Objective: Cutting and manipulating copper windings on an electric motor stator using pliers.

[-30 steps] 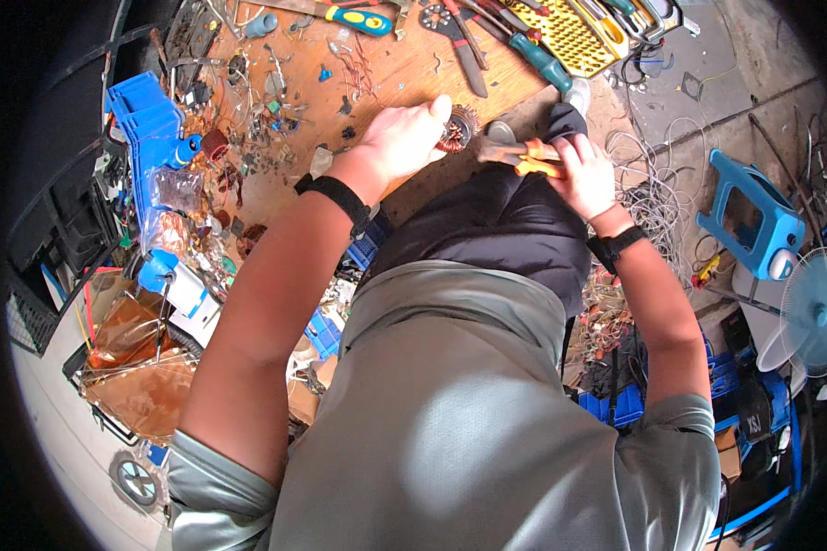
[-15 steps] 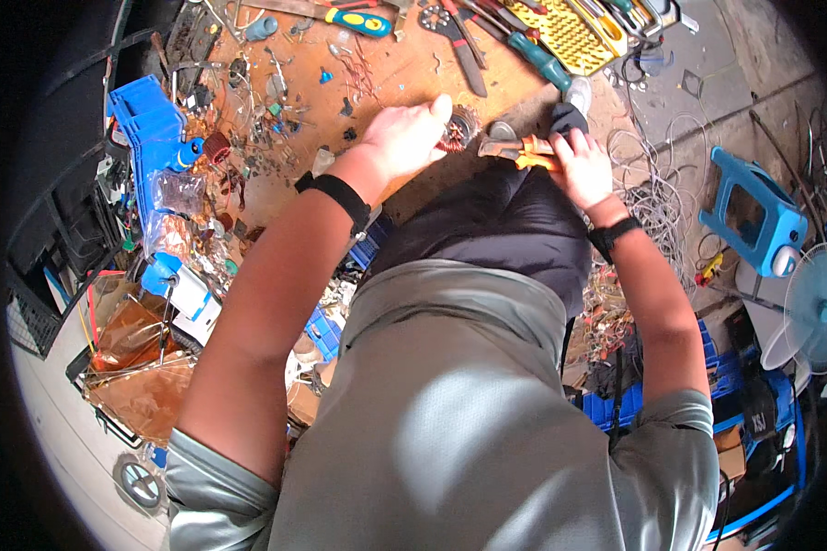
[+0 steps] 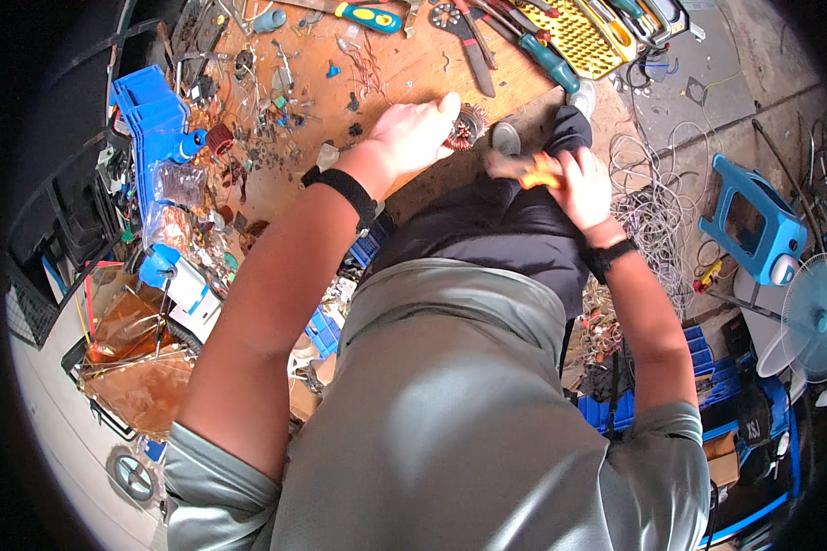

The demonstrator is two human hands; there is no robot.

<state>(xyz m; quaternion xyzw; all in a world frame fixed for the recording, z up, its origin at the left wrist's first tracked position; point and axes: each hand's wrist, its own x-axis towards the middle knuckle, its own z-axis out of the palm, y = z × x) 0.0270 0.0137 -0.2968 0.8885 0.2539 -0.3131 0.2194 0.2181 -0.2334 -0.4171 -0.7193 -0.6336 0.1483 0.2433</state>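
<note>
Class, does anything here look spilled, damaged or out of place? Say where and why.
Loose scraps lie scattered over the left of the wooden tabletop, looking like a spill. Tangled grey wires lie at the person's right rather than coiled. Damage to the copper-wound part in the left hand cannot be judged.

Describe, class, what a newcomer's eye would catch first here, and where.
Probably the orange-handled tool in the right hand, facing the copper-wound part in the left hand. Next, the yellow tray at the top, right of centre, and the blue fan at the right edge.
</note>
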